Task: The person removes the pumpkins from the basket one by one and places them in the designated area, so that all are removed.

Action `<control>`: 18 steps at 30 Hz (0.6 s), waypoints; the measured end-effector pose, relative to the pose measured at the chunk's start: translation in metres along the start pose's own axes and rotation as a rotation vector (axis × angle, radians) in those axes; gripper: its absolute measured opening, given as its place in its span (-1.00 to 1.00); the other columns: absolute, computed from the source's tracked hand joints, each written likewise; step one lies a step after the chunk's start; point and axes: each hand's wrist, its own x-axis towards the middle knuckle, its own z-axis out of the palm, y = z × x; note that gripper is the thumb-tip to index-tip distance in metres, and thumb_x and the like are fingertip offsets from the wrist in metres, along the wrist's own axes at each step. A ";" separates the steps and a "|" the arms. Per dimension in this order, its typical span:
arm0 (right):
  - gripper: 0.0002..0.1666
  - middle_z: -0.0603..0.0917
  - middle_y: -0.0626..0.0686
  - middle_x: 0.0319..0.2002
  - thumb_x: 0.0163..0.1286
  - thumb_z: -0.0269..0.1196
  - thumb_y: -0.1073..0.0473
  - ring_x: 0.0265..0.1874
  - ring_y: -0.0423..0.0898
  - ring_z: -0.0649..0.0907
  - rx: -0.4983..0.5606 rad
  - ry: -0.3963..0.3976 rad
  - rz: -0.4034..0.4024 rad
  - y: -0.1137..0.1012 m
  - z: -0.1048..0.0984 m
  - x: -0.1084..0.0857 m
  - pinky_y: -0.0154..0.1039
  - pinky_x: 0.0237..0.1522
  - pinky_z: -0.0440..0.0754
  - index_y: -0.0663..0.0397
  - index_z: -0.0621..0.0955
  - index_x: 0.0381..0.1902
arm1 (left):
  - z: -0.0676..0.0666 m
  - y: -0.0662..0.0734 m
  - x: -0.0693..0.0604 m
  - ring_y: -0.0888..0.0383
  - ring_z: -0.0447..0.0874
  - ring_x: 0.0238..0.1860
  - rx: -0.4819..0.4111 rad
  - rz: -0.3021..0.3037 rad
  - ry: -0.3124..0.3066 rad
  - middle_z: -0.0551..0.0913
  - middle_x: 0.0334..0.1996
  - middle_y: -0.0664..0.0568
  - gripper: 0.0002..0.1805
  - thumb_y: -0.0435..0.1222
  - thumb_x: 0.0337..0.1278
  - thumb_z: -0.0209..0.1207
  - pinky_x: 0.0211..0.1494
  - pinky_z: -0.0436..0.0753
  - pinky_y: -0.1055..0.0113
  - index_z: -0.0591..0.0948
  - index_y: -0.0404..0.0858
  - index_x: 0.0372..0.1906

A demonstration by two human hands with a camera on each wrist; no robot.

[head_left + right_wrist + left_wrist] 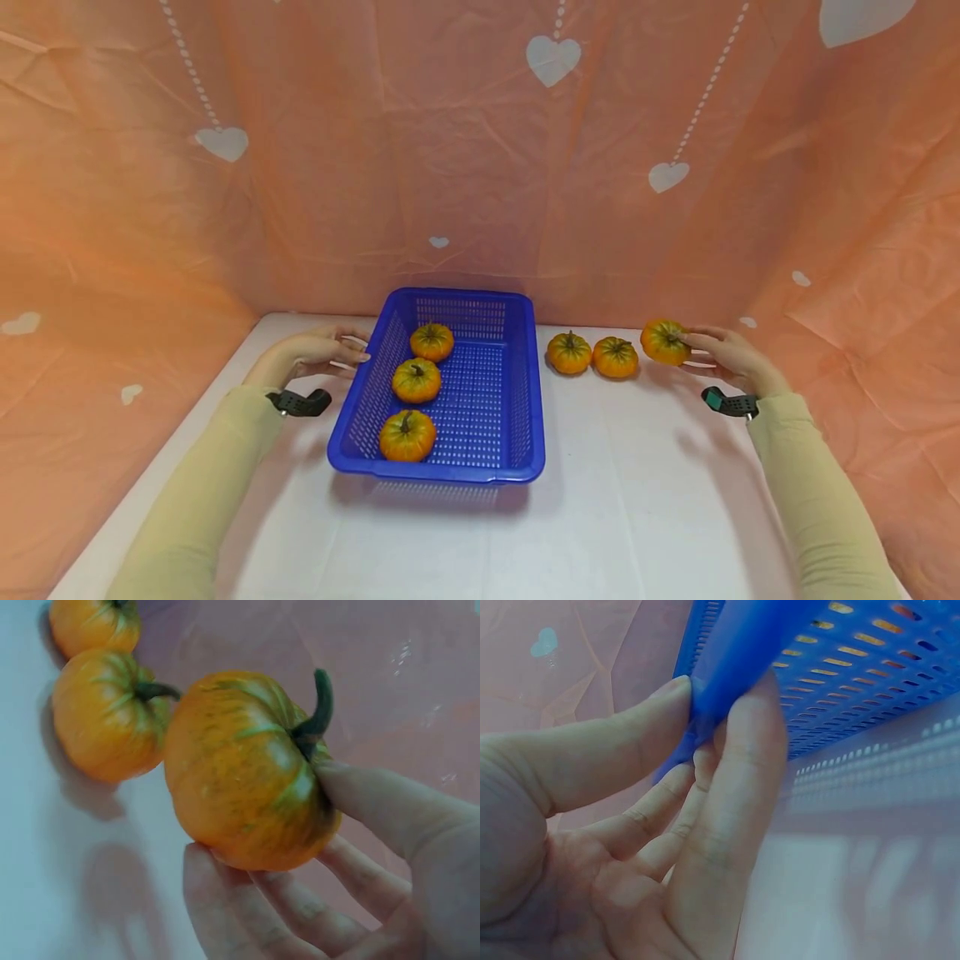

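Head view: the right hand (723, 358) holds a pumpkin (663, 343) beside two others (616, 357) on the tabletop (585, 517); three more (416, 381) sit in the blue basket (437, 472).

Left wrist: the left hand (630, 832) pinches the basket's rim (731, 671); a tug could tip it.

Right wrist: thumb near the stem (315, 720), fingers (300, 907) below; a loose grip might drop it.

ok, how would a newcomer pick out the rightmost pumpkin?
Find the blue basket on the white table. To its right, two orange pumpkins sit side by side, and the rightmost pumpkin is just past them. Unlike those neighbours, it is gripped by the right hand.
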 end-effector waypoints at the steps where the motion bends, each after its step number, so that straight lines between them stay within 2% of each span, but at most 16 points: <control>1: -0.21 0.53 -0.17 -0.16 0.51 0.04 0.08 -0.17 -0.16 0.66 0.004 0.008 0.002 0.002 0.000 0.000 -0.07 0.06 0.55 0.43 -0.03 0.42 | 0.000 0.000 0.000 0.05 0.63 -0.09 0.007 0.002 0.007 0.57 -0.01 -0.15 -0.44 -0.38 0.30 0.09 0.14 0.52 -0.01 0.20 -0.54 0.29; 4: -0.31 0.56 -0.17 -0.19 0.49 0.06 0.10 -0.20 -0.16 0.67 0.037 0.030 0.005 0.009 -0.001 0.001 -0.13 0.01 0.59 0.38 0.11 0.37 | 0.000 -0.001 0.000 0.05 0.62 -0.08 0.015 0.005 0.023 0.56 0.00 -0.13 -0.44 -0.38 0.30 0.10 0.14 0.51 -0.04 0.21 -0.53 0.29; 8: -0.59 0.63 -0.16 -0.21 0.48 0.08 0.14 -0.21 -0.12 0.69 0.098 0.042 -0.015 0.018 -0.002 0.002 -0.13 -0.05 0.62 0.19 0.38 0.20 | 0.000 -0.001 0.002 0.01 0.63 -0.07 0.008 0.010 0.019 0.56 -0.02 -0.15 -0.45 -0.39 0.29 0.10 0.14 0.51 -0.03 0.23 -0.54 0.27; 11: -0.69 0.63 -0.17 -0.20 0.48 0.09 0.14 -0.21 -0.12 0.68 0.090 0.050 -0.043 0.024 -0.003 0.003 -0.12 -0.08 0.64 0.10 0.52 0.11 | -0.001 -0.001 0.003 0.01 0.64 -0.10 -0.003 0.010 0.015 0.55 -0.03 -0.18 -0.44 -0.40 0.29 0.11 0.11 0.55 0.02 0.21 -0.56 0.27; 14: -0.68 0.60 -0.19 -0.20 0.48 0.09 0.10 -0.24 -0.16 0.67 0.050 0.082 -0.024 0.028 -0.001 0.003 -0.15 -0.08 0.65 0.09 0.51 0.11 | -0.002 -0.001 0.004 0.05 0.63 -0.13 -0.017 0.015 0.013 0.53 -0.01 -0.21 -0.41 -0.41 0.28 0.12 0.06 0.59 0.08 0.16 -0.56 0.29; 18: -0.54 0.51 -0.11 -0.14 0.46 0.10 0.02 -0.24 -0.15 0.64 0.063 0.146 0.072 0.033 0.001 0.003 -0.19 -0.05 0.63 0.19 0.39 0.17 | -0.004 0.000 0.005 0.08 0.63 -0.14 -0.033 0.013 0.014 0.52 -0.01 -0.22 -0.39 -0.43 0.27 0.12 0.03 0.62 0.12 0.14 -0.55 0.30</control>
